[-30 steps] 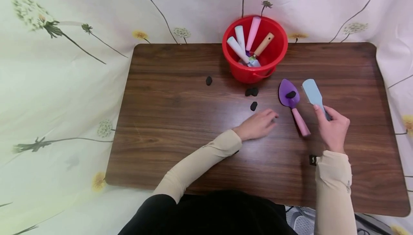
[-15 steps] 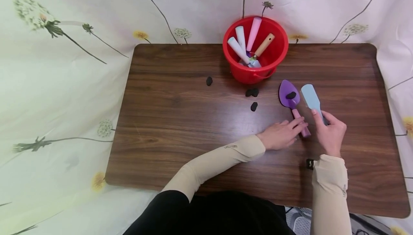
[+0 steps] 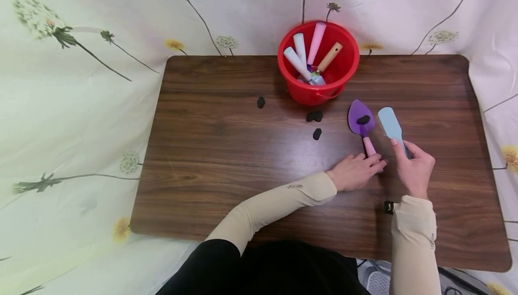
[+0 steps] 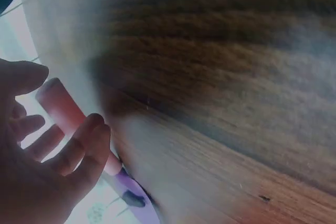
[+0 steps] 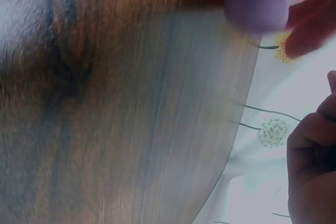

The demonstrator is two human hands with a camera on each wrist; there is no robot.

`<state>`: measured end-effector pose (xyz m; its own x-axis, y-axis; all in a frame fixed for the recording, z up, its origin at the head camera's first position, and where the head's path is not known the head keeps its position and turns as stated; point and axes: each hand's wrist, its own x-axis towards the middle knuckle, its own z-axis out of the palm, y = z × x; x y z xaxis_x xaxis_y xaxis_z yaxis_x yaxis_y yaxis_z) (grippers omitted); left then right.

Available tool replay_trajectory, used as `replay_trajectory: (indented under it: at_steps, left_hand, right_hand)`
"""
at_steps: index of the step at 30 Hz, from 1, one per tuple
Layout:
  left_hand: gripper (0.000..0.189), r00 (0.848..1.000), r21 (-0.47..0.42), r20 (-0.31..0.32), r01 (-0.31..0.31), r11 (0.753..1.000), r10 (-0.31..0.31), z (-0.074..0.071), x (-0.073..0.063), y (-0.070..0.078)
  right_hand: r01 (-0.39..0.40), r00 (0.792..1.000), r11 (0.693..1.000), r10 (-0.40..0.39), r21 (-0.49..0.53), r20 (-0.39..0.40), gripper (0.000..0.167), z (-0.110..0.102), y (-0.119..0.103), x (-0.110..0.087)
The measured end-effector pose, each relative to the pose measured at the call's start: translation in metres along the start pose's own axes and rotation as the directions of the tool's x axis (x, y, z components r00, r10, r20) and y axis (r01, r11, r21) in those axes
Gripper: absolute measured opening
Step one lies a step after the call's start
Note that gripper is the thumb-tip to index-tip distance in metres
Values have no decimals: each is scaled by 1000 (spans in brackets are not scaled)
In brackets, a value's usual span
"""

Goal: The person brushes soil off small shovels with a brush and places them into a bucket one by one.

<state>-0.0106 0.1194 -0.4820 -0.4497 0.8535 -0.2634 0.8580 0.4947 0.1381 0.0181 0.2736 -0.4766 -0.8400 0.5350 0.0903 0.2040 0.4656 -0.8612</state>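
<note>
My left hand (image 3: 356, 171) grips the pink handle (image 4: 65, 111) of a purple trowel (image 3: 356, 110), its fingers bent across the handle and the thumb near the butt. The rear of the handle is hidden by the fingers in the head view. A dark stone (image 3: 363, 119) lies in the trowel's blade. Just to the right, my right hand (image 3: 416, 167) holds a light blue, narrow-bladed trowel (image 3: 390, 123), thumb on top and blade pointing away from me; its rear end is covered by the hand. Curled fingers (image 5: 315, 140) show at the right wrist view's edge.
A red bucket (image 3: 301, 93) with several handled tools stands at the table's back. Between it and my left hand lie a dark stone (image 3: 317, 134) and a touching pair of stones (image 3: 314, 116). Another stone (image 3: 261, 102) sits further left on the wooden table (image 3: 210, 151).
My left hand has moved right from beside the stones onto the pink handle and taken hold of it. The right hand has drawn the light blue trowel slightly toward me.
</note>
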Motion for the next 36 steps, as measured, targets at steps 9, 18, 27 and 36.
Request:
replay_trajectory:
  at_steps: [9, 18, 27, 36]
  left_hand:
    - [32, 992, -98, -79, 94, 991, -102, 6, -4, -19]
    - [43, 968, -341, -65, 206, 917, -242, 3, -19, -42]
    - [58, 883, -730, 244, 439, 523, -400, -4, -35, -55]
    - [41, 839, -852, 482, 516, 89, -251, -1, -49, -63]
  right_hand:
    - [-6, 1000, 1000, 6, -7, -22, 37, -1, 5, 0]
    - [8, 1000, 999, -8, -33, -5, 36, 2, 9, -3]
    - [33, 999, 999, -33, -37, -13, 35, -1, 12, -3]
    - [19, 1000, 999, -20, -37, -2, 36, -3, 13, -3]
